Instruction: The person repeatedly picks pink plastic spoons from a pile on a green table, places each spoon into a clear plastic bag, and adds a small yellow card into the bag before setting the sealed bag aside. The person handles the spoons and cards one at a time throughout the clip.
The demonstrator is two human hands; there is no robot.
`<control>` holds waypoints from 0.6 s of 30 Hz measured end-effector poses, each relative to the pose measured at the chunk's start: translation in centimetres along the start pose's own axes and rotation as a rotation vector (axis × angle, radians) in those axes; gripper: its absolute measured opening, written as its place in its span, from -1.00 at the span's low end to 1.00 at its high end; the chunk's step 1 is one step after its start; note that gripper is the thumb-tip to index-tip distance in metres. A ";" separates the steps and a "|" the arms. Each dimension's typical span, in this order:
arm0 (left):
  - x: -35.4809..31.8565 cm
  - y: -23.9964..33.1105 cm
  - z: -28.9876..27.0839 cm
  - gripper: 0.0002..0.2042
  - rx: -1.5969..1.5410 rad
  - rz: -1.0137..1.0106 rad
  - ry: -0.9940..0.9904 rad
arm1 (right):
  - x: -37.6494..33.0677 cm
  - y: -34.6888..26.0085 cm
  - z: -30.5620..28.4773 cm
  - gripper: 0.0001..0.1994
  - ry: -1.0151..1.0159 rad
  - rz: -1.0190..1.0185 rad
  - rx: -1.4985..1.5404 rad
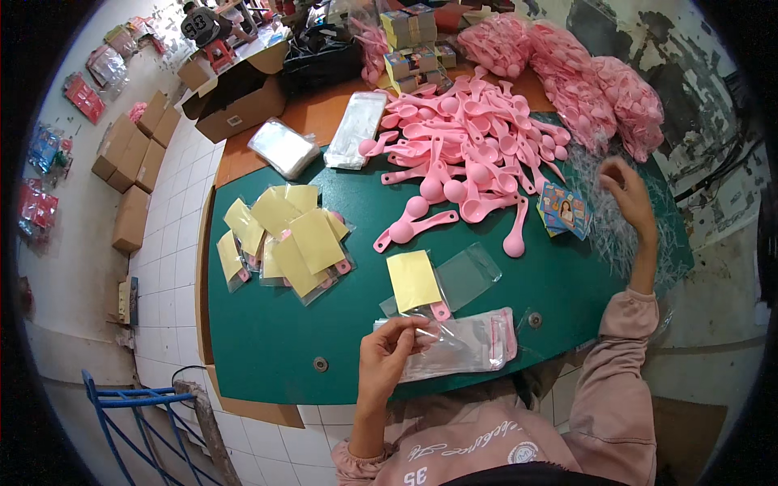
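Note:
My left hand [389, 350] pinches the open end of a clear plastic bag between thumb and fingers at the table's near edge. Inside that bag are a yellow card [413, 280] and a pink measuring spoon, whose handle end [440, 311] shows below the card. Beneath it lies a stack of clear bags [466, 344], with another clear bag [472, 275] just beyond. My right hand [629, 194] is raised at the right, over a heap of thin clear plastic strips [620, 235]. Its fingers are loosely bent and apart, with nothing visible in them. Beside it lie colourful printed cards [565, 212].
Pink spoons [478, 138] are heaped on the green table [267, 332]. Packed bags with yellow cards [312, 243] lie left. Two stacks of clear bags [356, 130] [283, 148], an open cardboard box [243, 101] and bundled cards [409, 32] stand behind. Bags of pink spoons [579, 89] are far right.

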State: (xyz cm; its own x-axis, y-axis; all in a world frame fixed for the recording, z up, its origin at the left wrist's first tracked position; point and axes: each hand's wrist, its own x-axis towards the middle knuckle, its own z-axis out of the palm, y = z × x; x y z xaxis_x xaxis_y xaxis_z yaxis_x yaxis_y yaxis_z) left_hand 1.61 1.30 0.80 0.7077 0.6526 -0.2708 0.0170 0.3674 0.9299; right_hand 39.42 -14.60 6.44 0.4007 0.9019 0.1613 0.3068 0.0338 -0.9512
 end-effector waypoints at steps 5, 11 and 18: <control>-0.2 -0.2 0.2 -0.82 -0.080 -0.037 0.064 | -1.2 -3.2 9.3 -0.57 0.334 -0.171 -0.938; -1.0 0.5 -0.2 -0.81 -0.094 -0.059 0.019 | -3.3 -1.8 21.7 -0.66 -0.190 -0.125 -0.288; -2.2 0.6 -1.7 -0.78 0.086 -0.012 -0.029 | -2.5 -1.8 21.9 -0.83 -0.311 -0.072 -0.073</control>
State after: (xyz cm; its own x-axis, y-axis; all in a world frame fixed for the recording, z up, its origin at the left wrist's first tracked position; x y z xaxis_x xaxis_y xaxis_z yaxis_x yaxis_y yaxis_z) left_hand -1.16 1.25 1.54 0.7273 0.6285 -0.2758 0.0850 0.3163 0.9449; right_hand 18.94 -7.44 2.03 0.0958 0.9871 0.1286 0.3909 0.0816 -0.9168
